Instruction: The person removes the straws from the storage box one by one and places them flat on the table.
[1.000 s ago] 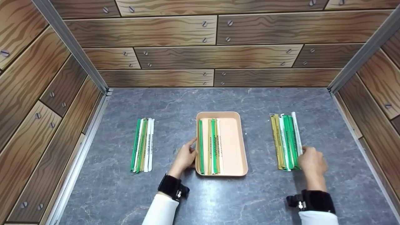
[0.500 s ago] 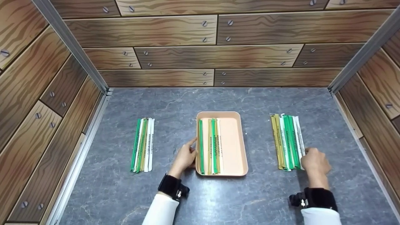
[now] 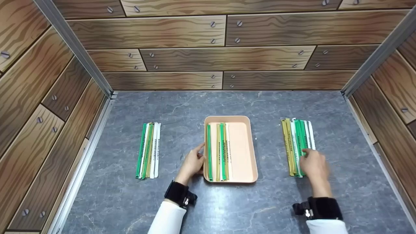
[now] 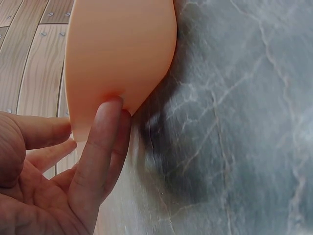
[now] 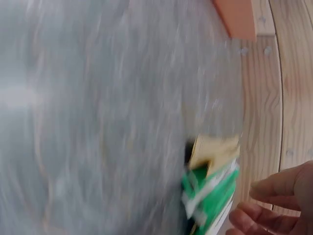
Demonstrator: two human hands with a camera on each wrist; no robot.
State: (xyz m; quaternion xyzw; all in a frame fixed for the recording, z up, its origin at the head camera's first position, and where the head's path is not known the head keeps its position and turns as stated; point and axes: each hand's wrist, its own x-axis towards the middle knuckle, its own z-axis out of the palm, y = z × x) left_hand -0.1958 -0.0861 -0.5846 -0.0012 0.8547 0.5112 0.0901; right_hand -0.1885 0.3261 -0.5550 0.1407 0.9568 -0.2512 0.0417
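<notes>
My left hand point(image 3: 192, 163) holds the peach tray point(image 3: 242, 152) at its left side. In the left wrist view, fingertips press the tray's outer wall point(image 4: 122, 44), with the thumb at the rim. Inside the tray, long thin wrapped sticks point(image 3: 222, 152) in green, gold and white lie side by side in its left half. On the right, my right hand point(image 3: 314, 165) is over the lower end of another row of wrapped sticks point(image 3: 294, 143). Its thumb and fingers are parted beside the blurred stick ends point(image 5: 210, 191) in the right wrist view, with nothing visible between them.
A third row of green, white and gold wrapped sticks point(image 3: 149, 151) lies left of the tray. All rest on a grey marbled tabletop point(image 3: 182, 107), enclosed at the back and sides by wood-patterned walls point(image 3: 182, 58) with metal corner rails.
The right hand has drawn the outermost white stick down level with its row, let go of it and moved left over the green sticks. The left hand and tray stay put.
</notes>
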